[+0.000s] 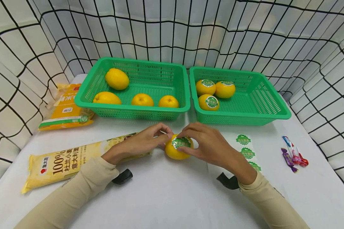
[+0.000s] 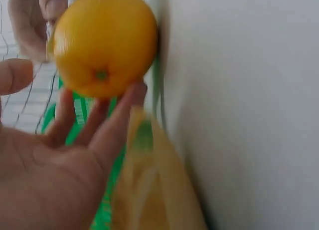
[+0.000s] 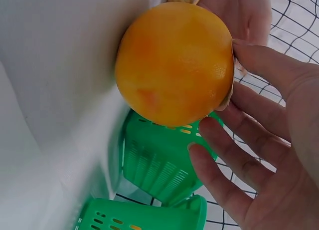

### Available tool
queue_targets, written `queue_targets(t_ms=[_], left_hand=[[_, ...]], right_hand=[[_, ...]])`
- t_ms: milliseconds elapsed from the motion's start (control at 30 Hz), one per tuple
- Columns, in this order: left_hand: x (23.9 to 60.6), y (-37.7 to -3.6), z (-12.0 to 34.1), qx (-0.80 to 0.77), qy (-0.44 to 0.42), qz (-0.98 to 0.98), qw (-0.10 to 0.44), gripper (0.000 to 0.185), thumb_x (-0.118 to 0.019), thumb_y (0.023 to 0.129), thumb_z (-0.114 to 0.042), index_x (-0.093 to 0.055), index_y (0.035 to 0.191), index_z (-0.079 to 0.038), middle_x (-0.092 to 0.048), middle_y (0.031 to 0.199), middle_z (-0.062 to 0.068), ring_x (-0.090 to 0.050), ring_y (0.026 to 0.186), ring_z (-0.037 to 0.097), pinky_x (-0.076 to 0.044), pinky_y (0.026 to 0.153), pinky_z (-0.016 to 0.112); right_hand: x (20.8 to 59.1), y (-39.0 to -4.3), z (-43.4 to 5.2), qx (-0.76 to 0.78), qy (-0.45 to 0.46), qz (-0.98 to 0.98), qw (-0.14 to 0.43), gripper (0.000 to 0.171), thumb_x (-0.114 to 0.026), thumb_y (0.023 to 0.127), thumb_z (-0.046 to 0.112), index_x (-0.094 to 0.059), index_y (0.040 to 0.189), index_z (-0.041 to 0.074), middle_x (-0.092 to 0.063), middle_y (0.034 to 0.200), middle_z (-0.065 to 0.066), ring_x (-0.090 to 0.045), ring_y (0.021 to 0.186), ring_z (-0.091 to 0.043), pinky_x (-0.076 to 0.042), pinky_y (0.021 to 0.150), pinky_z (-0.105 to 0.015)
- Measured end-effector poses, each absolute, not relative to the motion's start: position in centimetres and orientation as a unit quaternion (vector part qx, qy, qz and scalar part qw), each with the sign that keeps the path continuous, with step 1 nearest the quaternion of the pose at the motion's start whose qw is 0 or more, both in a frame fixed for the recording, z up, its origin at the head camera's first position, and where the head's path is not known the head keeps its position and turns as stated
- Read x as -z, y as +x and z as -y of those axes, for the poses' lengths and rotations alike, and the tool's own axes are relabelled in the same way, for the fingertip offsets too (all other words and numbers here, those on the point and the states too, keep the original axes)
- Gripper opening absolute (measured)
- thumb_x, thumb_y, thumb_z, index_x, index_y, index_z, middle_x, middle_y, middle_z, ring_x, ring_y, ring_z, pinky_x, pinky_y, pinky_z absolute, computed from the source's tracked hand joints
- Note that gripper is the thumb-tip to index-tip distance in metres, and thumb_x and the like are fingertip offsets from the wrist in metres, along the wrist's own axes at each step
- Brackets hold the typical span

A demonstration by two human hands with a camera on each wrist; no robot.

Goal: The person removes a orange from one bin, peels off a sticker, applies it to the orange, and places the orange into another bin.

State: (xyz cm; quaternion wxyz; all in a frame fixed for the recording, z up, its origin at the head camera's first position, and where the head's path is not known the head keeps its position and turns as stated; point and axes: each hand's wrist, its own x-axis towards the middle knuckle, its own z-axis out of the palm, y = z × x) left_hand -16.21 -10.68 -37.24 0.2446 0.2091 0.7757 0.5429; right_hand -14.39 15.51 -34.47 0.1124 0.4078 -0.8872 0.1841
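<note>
An orange (image 1: pixel 174 153) rests on the white table between both hands, a green oval sticker (image 1: pixel 181 142) on its upper side. My left hand (image 1: pixel 144 140) cups it from the left; in the left wrist view the fingers (image 2: pixel 119 115) support it while the thumb stands a little apart. From the right, my right hand (image 1: pixel 207 142) holds the sticker at its edges between thumb and forefinger. One sticker edge stands slightly off the peel in the right wrist view, and the other fingers (image 3: pixel 224 145) are spread beside the fruit.
A green basket (image 1: pixel 132 111) holds several plain oranges; another basket (image 1: pixel 243 119) holds three stickered ones. A backing sheet with green stickers (image 1: pixel 247 153) lies by the right forearm, wrapped candies (image 1: pixel 293 156) farther right. A pasta bag (image 1: pixel 74 159) lies under the left arm, an orange bag (image 1: pixel 68 108) behind it. Black netting surrounds the table.
</note>
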Motion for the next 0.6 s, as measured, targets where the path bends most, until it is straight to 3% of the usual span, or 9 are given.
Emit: queue_targets(t_ms=[133,233,400,600], left_hand=[[37.2,-15.6,10.0,-0.515,0.196,-0.808,0.207,0.044,-0.068,0.103,-0.049,-0.055,0.128,-0.015,-0.061,0.135,0.005,-0.06,0.127,0.025,-0.05,0.105,0.047],[37.4,-15.4,9.7,-0.513,0.191,-0.815,0.192,0.043,-0.07,0.103,-0.045,-0.055,0.126,-0.013,-0.061,0.136,0.007,-0.058,0.131,0.028,-0.05,0.107,0.049],[37.5,-15.6,9.9,-0.526,0.175,-0.804,0.215,0.043,-0.067,0.105,-0.043,-0.053,0.13,-0.011,-0.061,0.137,0.009,-0.06,0.128,0.027,-0.051,0.104,0.045],[37.4,-15.7,9.9,-0.538,0.167,-0.79,0.242,0.043,-0.063,0.107,-0.043,-0.053,0.133,-0.01,-0.062,0.136,0.01,-0.064,0.121,0.024,-0.051,0.104,0.043]], right_hand=[[34.3,-14.4,-15.6,-0.192,0.402,0.891,0.087,0.034,-0.089,0.09,0.035,-0.078,0.116,0.017,-0.072,0.11,0.007,-0.066,0.1,-0.012,-0.059,0.081,-0.03],[34.0,-14.4,-15.9,-0.205,0.398,0.891,0.073,0.031,-0.089,0.09,0.031,-0.079,0.116,0.017,-0.074,0.11,0.008,-0.068,0.101,-0.014,-0.059,0.082,-0.031],[33.7,-14.7,-16.5,-0.202,0.408,0.886,0.086,0.023,-0.087,0.091,0.025,-0.084,0.113,0.019,-0.08,0.109,0.009,-0.073,0.104,-0.013,-0.061,0.083,-0.033],[33.7,-14.7,-16.9,-0.172,0.433,0.876,0.122,0.021,-0.089,0.089,0.022,-0.086,0.109,0.018,-0.081,0.101,0.008,-0.075,0.095,-0.011,-0.062,0.078,-0.03]])
